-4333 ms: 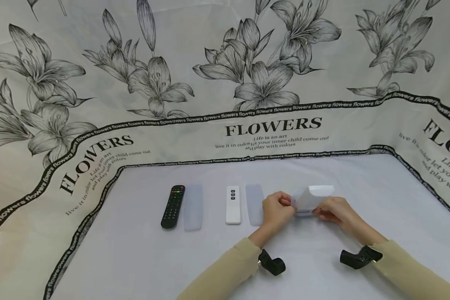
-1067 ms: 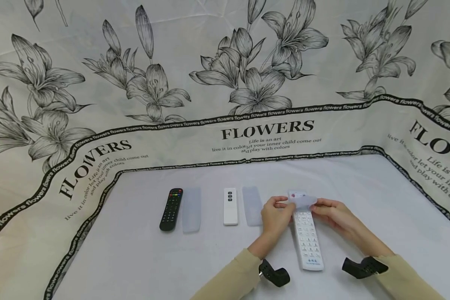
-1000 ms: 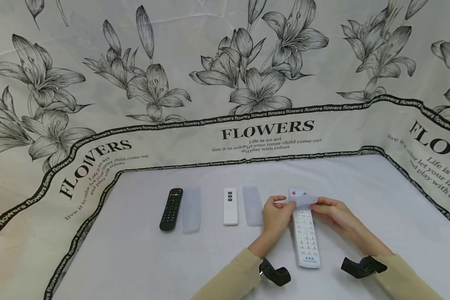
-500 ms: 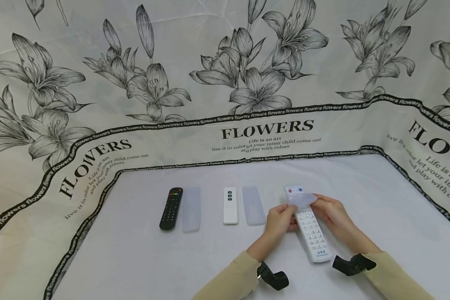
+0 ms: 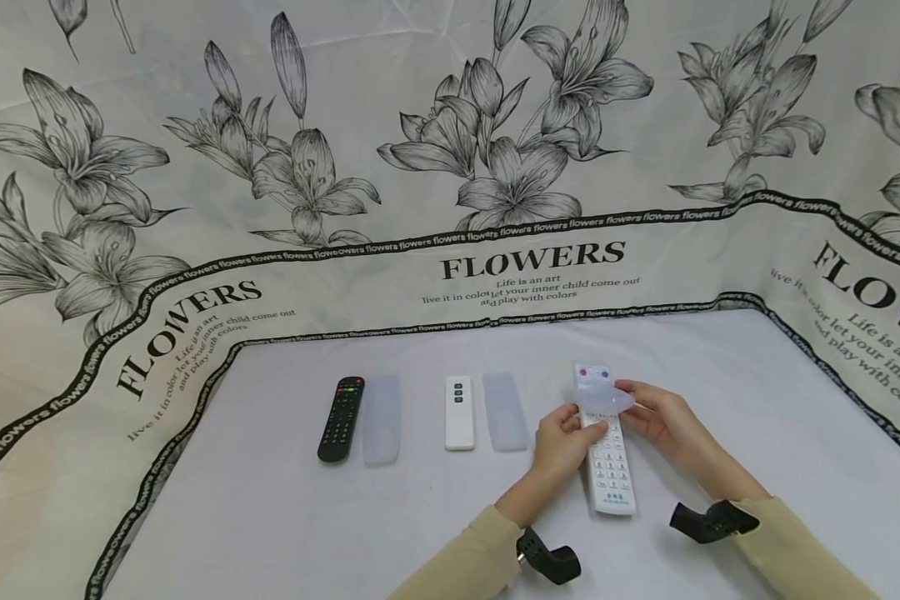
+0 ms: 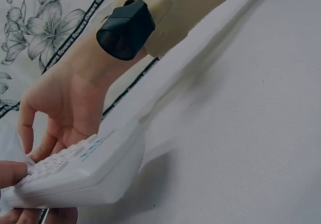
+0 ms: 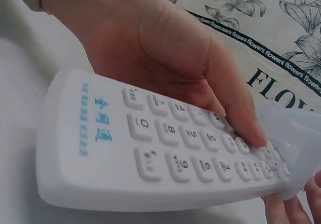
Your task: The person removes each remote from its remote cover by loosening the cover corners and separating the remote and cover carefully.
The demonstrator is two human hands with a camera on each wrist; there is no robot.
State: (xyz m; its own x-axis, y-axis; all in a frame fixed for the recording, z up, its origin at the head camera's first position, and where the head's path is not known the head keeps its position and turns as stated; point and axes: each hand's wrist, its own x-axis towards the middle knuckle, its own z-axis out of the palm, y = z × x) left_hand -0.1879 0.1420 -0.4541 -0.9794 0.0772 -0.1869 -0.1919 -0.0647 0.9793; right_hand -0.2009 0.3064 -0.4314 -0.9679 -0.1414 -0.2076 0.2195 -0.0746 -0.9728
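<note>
A white remote control (image 5: 609, 467) with many keys points away from me, its far end inside a translucent protective sleeve (image 5: 600, 398). The sleeve's near edge flares out to the right. My left hand (image 5: 561, 442) grips the remote from the left, thumb on the keys and fingers beneath, as the right wrist view shows on the remote (image 7: 165, 148). My right hand (image 5: 663, 421) pinches the sleeve's right corner. Only its fingertips (image 7: 286, 211) show in the right wrist view. In the left wrist view, the right hand (image 6: 67, 103) is behind the remote (image 6: 95, 169).
To the left on the white tabletop (image 5: 285, 533) lie a black remote (image 5: 341, 419), a flat translucent sleeve (image 5: 382, 418), a slim white remote (image 5: 460, 412) and another flat sleeve (image 5: 505, 412). A flower-printed cloth (image 5: 390, 287) stands behind.
The remote, earlier tilted up, now lies keys up with its end in the sleeve. It has slid farther into the sleeve. My left thumb has shifted from the sleeve's edge onto the keys.
</note>
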